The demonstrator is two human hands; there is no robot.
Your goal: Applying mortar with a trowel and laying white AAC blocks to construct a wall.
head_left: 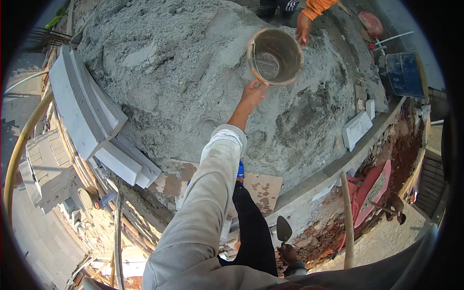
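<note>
My left hand (253, 93) is stretched forward, its fingers closed on the near rim of a mortar-stained bucket (277, 81). The bucket is tilted so that its inside shows, with a grey smear at the bottom. A co-worker's hand (303, 28) in an orange sleeve is at the bucket's far right rim; whether it touches is hard to tell. Low and close to my body, my right hand (288, 253) grips a pointed trowel (284, 229), blade up. Beneath the bucket spreads a large heap of grey sand or dry mix (183, 72).
Pale concrete blocks (79, 104) are stacked at the left, beside bamboo poles (21, 150). A blue drum (402, 73) stands far right. Nearer are a red wheelbarrow (369, 191), an upright wooden pole (348, 222) and another person (395, 208). A stained board (261, 191) lies by my feet.
</note>
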